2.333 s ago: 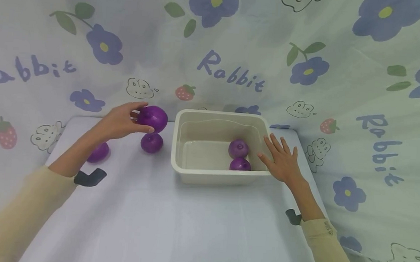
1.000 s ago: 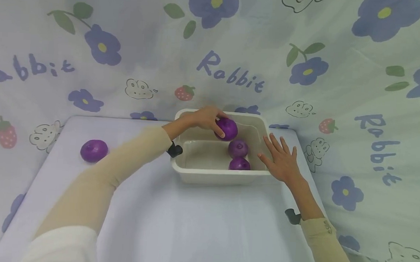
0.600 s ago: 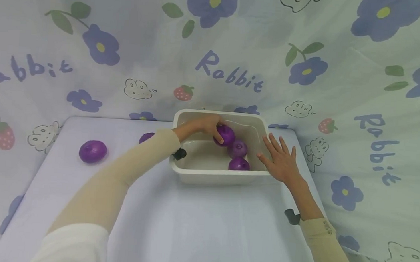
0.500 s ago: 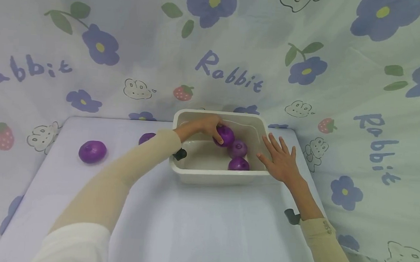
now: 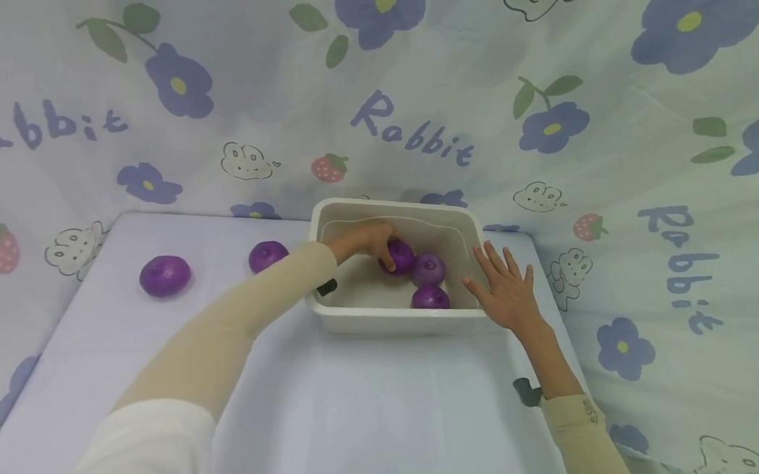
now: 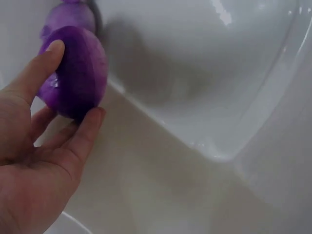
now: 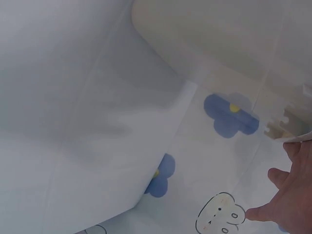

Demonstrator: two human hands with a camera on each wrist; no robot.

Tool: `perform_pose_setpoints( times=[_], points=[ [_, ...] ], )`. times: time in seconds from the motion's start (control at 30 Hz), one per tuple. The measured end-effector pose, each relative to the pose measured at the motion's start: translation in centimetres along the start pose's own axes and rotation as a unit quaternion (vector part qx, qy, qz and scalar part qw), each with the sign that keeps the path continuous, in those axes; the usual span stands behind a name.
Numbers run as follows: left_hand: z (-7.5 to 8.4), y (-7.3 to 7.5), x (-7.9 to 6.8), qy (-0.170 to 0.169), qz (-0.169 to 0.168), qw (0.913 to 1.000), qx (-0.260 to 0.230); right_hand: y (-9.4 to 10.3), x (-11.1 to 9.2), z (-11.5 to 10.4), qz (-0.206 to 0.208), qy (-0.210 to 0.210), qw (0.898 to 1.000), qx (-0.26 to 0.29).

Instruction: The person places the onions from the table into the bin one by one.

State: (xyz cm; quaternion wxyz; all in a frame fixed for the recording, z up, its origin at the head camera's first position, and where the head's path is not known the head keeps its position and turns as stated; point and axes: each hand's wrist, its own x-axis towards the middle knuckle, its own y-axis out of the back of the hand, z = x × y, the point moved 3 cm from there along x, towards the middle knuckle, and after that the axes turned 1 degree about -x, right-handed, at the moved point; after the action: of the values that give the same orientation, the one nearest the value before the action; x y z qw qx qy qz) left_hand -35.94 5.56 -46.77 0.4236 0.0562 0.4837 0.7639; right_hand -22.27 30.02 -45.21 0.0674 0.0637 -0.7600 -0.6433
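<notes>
My left hand [image 5: 374, 238] reaches into a cream plastic bin [image 5: 407, 314] and grips a purple onion [image 5: 402, 259] low inside it. In the left wrist view, the thumb lies on one side of that onion [image 6: 80, 73] and the fingers are curled round the other. Two more onions, an upper one [image 5: 428, 270] and a lower one [image 5: 431, 298], lie against each other on the bin's right side. Spread and straight-fingered, my right hand [image 5: 508, 292] is at the bin's right rim. The right wrist view catches only part of this hand [image 7: 292, 195].
On the white-covered table [image 5: 343, 409], an onion [image 5: 267, 257] lies just left of the bin, partly behind the left sleeve [image 5: 217, 328]. Another onion [image 5: 165, 276] is farther left. Behind the table hangs a flower-print cloth [image 5: 429, 66].
My left hand picked up an onion at the left, carried it right over the bin and lowered it inside, beside the other two. The right hand stayed at the rim.
</notes>
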Motion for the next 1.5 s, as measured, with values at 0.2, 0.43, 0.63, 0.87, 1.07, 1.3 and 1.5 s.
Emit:
perform_pose_setpoints(
  times=[0.2,0.43,0.63,0.87,1.07,1.3,1.5],
  points=[
    [-0.7,-1.0,0.6,0.021,-0.016,0.9993,0.026,-0.1,-0.1,0.0,0.001,0.001,1.000,-0.003],
    [-0.9,-1.4,0.8,0.049,-0.030,0.9978,0.034,-0.1,0.0,0.1,0.003,0.001,1.000,-0.002],
    [-1.0,-1.9,1.2,0.062,-0.039,0.9968,0.032,-0.2,0.1,0.1,0.004,0.000,1.000,0.001],
    [-1.0,-2.0,1.1,0.072,-0.038,0.9960,0.036,-0.2,0.1,0.1,0.008,-0.004,1.000,0.005],
    [-0.9,-2.2,1.1,0.060,-0.036,0.9964,0.048,-0.1,0.1,0.1,0.010,-0.004,1.000,0.005],
    [-0.9,-2.1,0.8,0.062,-0.040,0.9965,0.039,0.0,0.1,0.0,0.011,-0.003,1.000,0.007],
    [-0.7,-1.7,0.4,0.053,-0.048,0.9970,0.031,-0.1,0.1,0.0,0.012,-0.005,1.000,0.010]
  ],
)
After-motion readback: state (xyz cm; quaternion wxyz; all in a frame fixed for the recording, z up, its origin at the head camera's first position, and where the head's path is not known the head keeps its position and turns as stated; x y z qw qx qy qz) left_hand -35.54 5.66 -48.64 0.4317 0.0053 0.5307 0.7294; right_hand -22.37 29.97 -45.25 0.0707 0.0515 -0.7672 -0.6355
